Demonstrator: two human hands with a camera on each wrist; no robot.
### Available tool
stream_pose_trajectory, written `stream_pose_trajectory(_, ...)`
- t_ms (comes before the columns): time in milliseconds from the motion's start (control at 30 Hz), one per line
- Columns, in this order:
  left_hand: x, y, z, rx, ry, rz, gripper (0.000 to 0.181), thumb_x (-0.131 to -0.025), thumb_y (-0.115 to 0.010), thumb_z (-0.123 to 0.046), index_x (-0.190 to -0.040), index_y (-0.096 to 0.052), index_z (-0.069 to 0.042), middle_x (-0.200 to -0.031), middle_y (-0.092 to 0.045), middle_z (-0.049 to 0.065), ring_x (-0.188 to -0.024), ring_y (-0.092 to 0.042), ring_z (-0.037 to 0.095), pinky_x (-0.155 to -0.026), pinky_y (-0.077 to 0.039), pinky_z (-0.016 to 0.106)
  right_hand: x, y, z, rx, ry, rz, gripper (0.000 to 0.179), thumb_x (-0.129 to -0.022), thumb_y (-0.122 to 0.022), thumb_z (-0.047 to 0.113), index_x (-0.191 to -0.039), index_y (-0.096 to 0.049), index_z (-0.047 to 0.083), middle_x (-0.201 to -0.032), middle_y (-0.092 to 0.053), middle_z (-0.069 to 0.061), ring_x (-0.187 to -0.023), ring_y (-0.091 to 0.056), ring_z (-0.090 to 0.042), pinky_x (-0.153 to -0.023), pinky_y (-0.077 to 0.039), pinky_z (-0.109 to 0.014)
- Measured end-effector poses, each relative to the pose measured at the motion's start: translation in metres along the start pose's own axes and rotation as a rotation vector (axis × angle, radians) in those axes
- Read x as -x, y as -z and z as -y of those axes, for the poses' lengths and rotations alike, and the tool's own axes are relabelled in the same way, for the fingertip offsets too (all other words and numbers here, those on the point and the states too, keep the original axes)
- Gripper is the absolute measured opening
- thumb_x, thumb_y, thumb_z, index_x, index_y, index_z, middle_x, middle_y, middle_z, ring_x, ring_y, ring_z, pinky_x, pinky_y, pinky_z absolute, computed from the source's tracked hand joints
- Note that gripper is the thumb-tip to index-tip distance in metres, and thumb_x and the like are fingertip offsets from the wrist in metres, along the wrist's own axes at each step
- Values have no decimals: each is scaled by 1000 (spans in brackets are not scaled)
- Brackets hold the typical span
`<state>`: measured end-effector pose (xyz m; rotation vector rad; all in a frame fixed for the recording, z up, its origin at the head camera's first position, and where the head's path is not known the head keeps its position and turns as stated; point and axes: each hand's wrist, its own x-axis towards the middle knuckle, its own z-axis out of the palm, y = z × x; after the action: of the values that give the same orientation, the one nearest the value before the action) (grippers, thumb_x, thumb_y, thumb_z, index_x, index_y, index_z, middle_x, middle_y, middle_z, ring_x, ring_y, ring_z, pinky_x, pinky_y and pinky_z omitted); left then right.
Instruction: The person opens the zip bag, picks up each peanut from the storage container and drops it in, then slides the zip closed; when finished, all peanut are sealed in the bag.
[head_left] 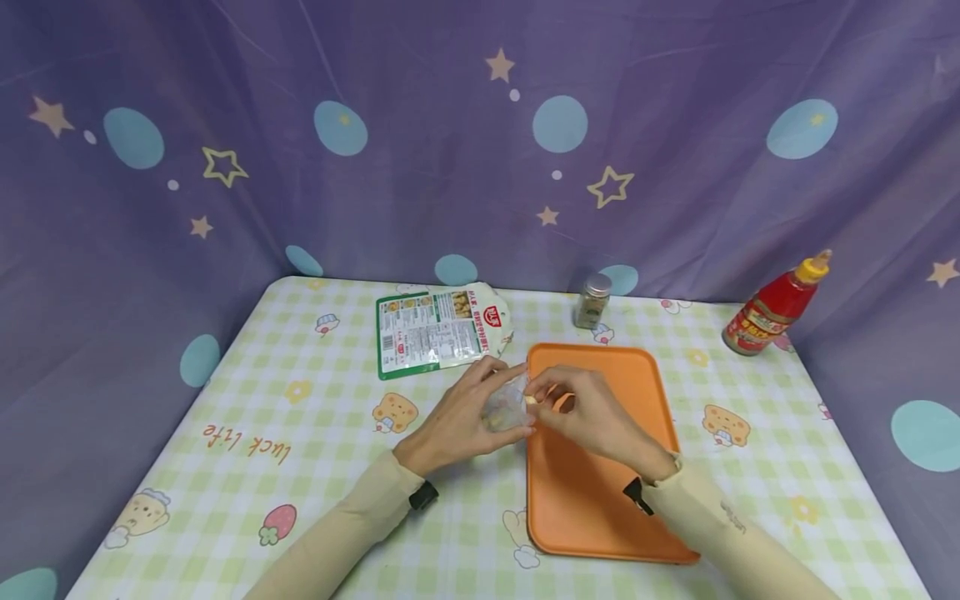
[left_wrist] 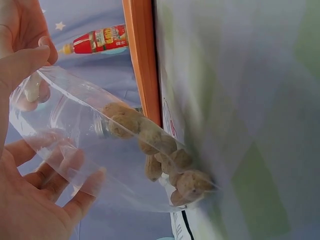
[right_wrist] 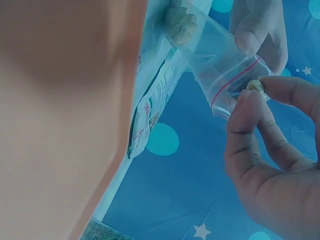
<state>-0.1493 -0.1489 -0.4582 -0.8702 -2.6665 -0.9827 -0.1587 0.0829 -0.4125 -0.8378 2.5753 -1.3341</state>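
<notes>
My left hand grips a clear zip bag near its mouth, thumb on one side and fingers on the other. Several peanuts in their shells lie heaped at the bag's lower end in the left wrist view. Right at the mouth, my right hand pinches a single peanut between thumb and forefinger. A red zip strip runs along the bag's opening. Both hands are over the left edge of an orange tray.
Behind the left hand, a white and green printed food packet lies flat. A small spice jar stands behind the tray. At the back right is a red sauce bottle with a yellow cap. A checked cloth covers the table.
</notes>
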Motion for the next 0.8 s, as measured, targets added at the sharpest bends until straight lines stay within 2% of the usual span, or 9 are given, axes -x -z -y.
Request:
stream_pose_trajectory(267, -1, 1, -2, -8, -2, -3, 80, -87, -80, -54, -153, -53, -19, -130, -56, 2, -109, -55, 19, -88, -49, 31, 1, 0, 0, -2, -9, -5, 17, -93, -75, 8, -107, -76, 18, -99, -75, 1, -85, -68, -11, -71, -59, -30)
stream_pose_trajectory(433, 0, 0, -2, -14, -4, -9, 80, -87, -80, -54, -154, -52, -20, -129, -56, 1, -109, -54, 16, -89, -49, 30, 4, 3, -4, -15, -18, -40, 14, -96, -74, 10, -108, -77, 16, -98, -75, 2, -85, -68, -12, -71, -59, -29)
stream_pose_trajectory(633, 0, 0, -2, -14, -1, -3, 82, -86, -81, -55, -155, -51, -21, -130, -57, 3, -108, -52, 14, -88, -49, 30, 6, 4, -14, -12, -70, -104, 13, -97, -73, 13, -111, -75, 12, -99, -74, 0, -87, -69, -14, -76, -59, -29)
stream_pose_trajectory(800, -1, 1, -3, -11, 4, 3, 83, -86, -81, -56, -156, -50, -22, -131, -55, -2, -109, -56, 17, -89, -51, 30, 8, -2, -23, -54, -123, -91, 21, -102, -68, 20, -119, -72, 8, -109, -76, -8, -92, -74, -23, -80, -60, -31)
